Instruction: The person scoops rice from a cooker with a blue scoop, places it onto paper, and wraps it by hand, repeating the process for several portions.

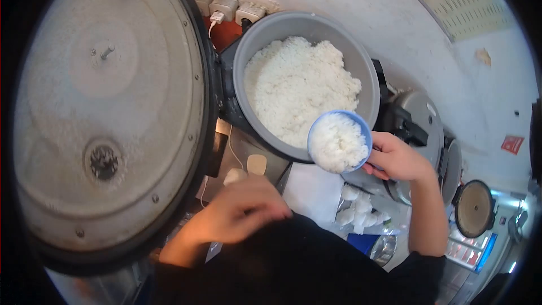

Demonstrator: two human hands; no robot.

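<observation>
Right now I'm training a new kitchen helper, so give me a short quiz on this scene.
1. True or false: the big lid is shut over the pot.
2. Which hand holds the blue bowl? A left, B right, C neither.
3. Fill in: the pot and the bowl both hold white ___.

Key
1. False: the lid stands open beside the pot.
2. B, the right hand.
3. rice.

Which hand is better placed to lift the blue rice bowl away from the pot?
Right hand, likely: it holds the blue bowl by the pot; the left hand is lower, apart from it.
</observation>
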